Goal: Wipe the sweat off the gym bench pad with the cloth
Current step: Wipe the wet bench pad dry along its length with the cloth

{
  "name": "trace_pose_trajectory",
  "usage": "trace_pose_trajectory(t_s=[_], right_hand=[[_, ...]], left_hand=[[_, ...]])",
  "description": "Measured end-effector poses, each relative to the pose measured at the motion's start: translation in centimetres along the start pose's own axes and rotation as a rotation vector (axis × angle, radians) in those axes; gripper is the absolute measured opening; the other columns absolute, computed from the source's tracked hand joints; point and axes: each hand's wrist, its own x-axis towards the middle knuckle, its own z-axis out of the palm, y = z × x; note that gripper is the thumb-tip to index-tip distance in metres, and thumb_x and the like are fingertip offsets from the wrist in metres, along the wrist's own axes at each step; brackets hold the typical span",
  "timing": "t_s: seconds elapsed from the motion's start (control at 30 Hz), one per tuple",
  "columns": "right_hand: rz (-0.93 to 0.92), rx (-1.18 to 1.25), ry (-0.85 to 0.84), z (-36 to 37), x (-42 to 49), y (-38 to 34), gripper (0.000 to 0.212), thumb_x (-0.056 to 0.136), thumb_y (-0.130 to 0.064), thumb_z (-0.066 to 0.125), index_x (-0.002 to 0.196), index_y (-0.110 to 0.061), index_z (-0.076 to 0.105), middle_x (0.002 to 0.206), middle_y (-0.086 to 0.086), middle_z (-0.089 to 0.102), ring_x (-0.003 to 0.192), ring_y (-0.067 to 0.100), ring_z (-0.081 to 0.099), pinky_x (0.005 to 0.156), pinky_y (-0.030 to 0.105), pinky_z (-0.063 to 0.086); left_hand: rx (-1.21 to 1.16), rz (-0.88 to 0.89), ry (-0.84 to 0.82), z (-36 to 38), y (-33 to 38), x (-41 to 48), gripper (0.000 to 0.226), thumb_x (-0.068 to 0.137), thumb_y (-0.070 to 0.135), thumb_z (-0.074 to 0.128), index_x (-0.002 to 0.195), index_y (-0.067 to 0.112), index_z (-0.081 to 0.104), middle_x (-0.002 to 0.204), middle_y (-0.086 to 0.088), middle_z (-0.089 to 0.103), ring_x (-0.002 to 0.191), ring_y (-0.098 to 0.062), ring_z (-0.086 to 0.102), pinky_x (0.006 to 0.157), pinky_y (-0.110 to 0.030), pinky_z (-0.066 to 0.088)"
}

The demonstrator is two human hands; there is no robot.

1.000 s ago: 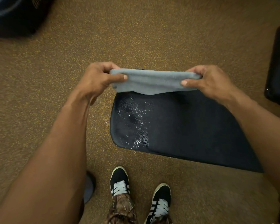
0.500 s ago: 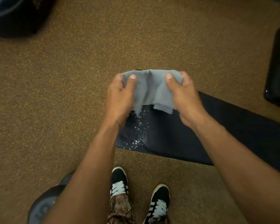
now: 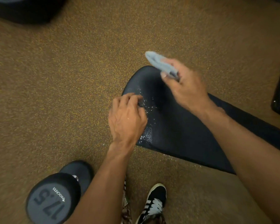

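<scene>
Grey cloth (image 3: 158, 62) in grip of right hand (image 3: 187, 91) over bench pad (image 3: 176, 130); left hand (image 3: 126, 120) loosely curled.

Two hands are in view, a left hand (image 3: 126, 120) and a right hand (image 3: 184, 88). There is one cloth (image 3: 158, 62), one bench pad (image 3: 184, 135), one dumbbell (image 3: 55, 199) and one shoe (image 3: 153, 202).

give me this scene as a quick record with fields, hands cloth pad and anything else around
pad: black textured gym bench pad, sweat droplets on its left end
cloth: folded grey-blue cloth over the pad's far corner
right hand: grips the cloth
left hand: curled at the pad's left edge, grip unclear
progress: droplets not yet wiped
nearby: black dumbbell marked 17.5, brown speckled floor
</scene>
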Motion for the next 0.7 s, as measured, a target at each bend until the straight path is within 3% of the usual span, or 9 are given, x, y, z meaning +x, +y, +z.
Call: trace_pose_trajectory(t_s=[0.1, 0.23, 0.4, 0.6, 0.7], right_hand=[[-0.116, -0.383, -0.386, 2.0, -0.8, 0.9, 0.071, 0.081, -0.057, 0.046, 0.145, -0.028, 0.043, 0.146, 0.001, 0.05, 0.134, 0.025, 0.042, 0.109, 0.038, 0.035], [-0.184, -0.518, -0.305, 3.8, -0.4, 1.5, 0.068, 0.082, -0.047, 0.032, 0.149, -0.034, 0.035, 0.158, 0.001, 0.03, 0.14, 0.033, 0.029, 0.114, 0.049, 0.028], [-0.085, -0.693, -0.386, 7.4, -0.2, 2.4, 0.073, 0.095, -0.064, 0.033, 0.155, -0.034, 0.005, 0.165, 0.001, -0.001, 0.148, 0.04, 0.001, 0.113, 0.064, 0.013], [-0.135, -0.599, -0.22, 8.8, 0.7, 2.1, 0.053, 0.102, -0.027, 0.035, 0.153, -0.015, 0.025, 0.159, 0.008, 0.025, 0.145, 0.043, 0.016, 0.116, 0.058, 0.02], [-0.201, -0.506, -0.167, 8.8, 1.2, 2.1, 0.05, 0.098, -0.027, 0.04, 0.147, -0.014, 0.039, 0.151, 0.007, 0.039, 0.14, 0.04, 0.027, 0.111, 0.054, 0.03]], left_hand=[[0.112, 0.028, 0.009, 2.0, -1.0, -1.5, 0.041, 0.086, 0.025, 0.056, 0.124, 0.016, 0.069, 0.137, -0.008, 0.064, 0.126, -0.033, 0.055, 0.099, -0.05, 0.051], [0.153, 0.028, 0.048, 3.1, -0.9, -2.8, 0.046, 0.09, 0.03, 0.059, 0.135, 0.018, 0.062, 0.147, -0.009, 0.056, 0.137, -0.033, 0.049, 0.11, -0.054, 0.042], [0.188, -0.04, 0.017, 4.6, -1.1, -4.8, 0.059, 0.096, 0.038, 0.049, 0.15, 0.012, 0.047, 0.16, -0.011, 0.041, 0.15, -0.031, 0.034, 0.12, -0.053, 0.029], [0.214, -0.008, 0.048, 5.7, -1.4, -5.0, 0.051, 0.1, 0.038, 0.037, 0.14, 0.014, 0.055, 0.16, -0.011, 0.041, 0.152, -0.032, 0.03, 0.121, -0.056, 0.025], [0.224, 0.003, 0.071, 6.1, -1.6, -5.0, 0.051, 0.1, 0.038, 0.037, 0.141, 0.014, 0.055, 0.16, -0.01, 0.041, 0.152, -0.032, 0.03, 0.121, -0.055, 0.025]])
